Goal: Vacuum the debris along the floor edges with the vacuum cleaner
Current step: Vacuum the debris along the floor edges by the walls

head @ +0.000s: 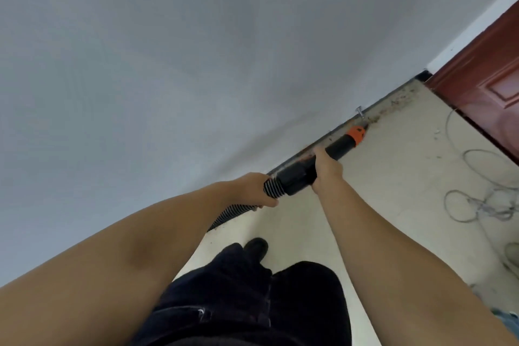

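Hands (327,167) grip vacuum tube (317,160), arms outstretched.

Your vacuum tube (317,161) lies along the foot of the wall (168,64), which fills the left. Nozzle (356,133) at its far end, touching debris (393,105) that runs on toward the far door (483,73). Hose (238,209) trails near-left. Loose cable (483,199) on the floor (393,177), right. Your shoe (256,246) near, below the tube.

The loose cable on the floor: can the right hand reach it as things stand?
Probably not now: the right hand grips the vacuum tube at the wall, and the cable lies apart, further right.
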